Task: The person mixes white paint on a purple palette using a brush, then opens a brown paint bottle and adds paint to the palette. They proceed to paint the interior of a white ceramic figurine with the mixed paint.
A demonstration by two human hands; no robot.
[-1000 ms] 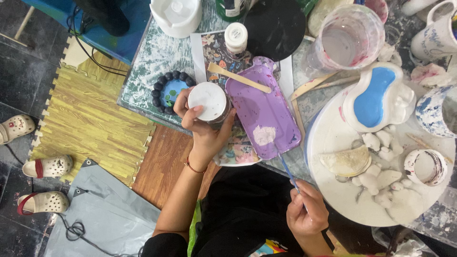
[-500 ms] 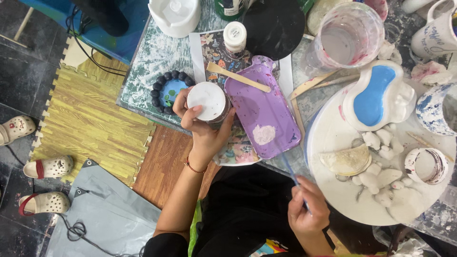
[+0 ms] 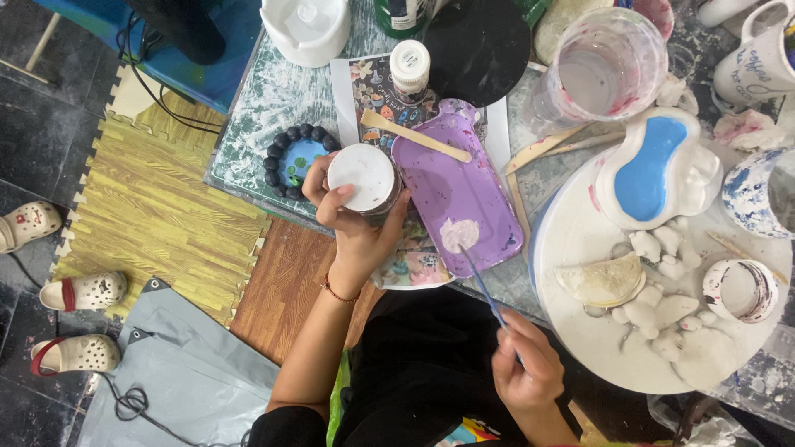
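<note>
- Your left hand [image 3: 354, 219] is closed around a small round white piece [image 3: 361, 177], fingers wrapped on its side, its flat white face turned up to you.
- Your right hand [image 3: 527, 370] grips a thin blue paintbrush [image 3: 483, 285]. The brush points toward 11 o'clock, and its tip touches a pale paint patch on the purple tray [image 3: 464, 194].
- The white piece is just beside the tray, at its 9 o'clock side.
- A wooden stick [image 3: 414, 136] lies across the top of the tray.
- At 3 o'clock from the tray stands a big round white board [image 3: 580, 331] with a blue-filled dish [image 3: 650, 170].
</note>
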